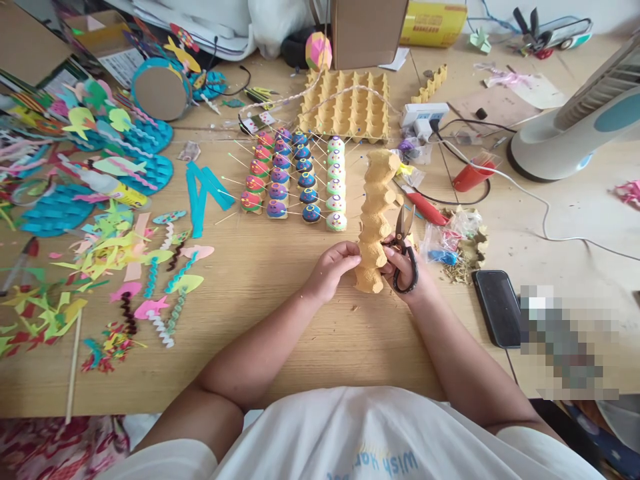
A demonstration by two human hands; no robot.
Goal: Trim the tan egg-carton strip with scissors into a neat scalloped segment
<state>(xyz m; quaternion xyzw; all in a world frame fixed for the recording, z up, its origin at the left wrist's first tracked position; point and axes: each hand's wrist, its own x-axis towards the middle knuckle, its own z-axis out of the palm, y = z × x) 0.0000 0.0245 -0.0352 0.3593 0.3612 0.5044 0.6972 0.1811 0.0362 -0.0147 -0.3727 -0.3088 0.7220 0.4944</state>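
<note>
My left hand [333,268] pinches the lower left edge of a strip of yellow-brown egg carton [377,220], held upright over the table. On the strip's other side my right hand [407,270] grips it too, while black-handled scissors [406,270] hang in the same hand. Their blades point up and stand slightly apart, beside the carton. Some right fingers are hidden behind the strip. Left of it stand rows of painted egg carton cups: red [257,170], purple [280,175], blue [306,179] and pale green [336,183], with pins sticking out of them.
A whole egg tray [345,103] lies behind the painted rows. Paper fish and scraps [110,240] cover the left side, near blue paper strips [203,193]. To the right are a red-handled tool [425,205], a phone [497,307], a power strip [425,113] and a fan [575,113].
</note>
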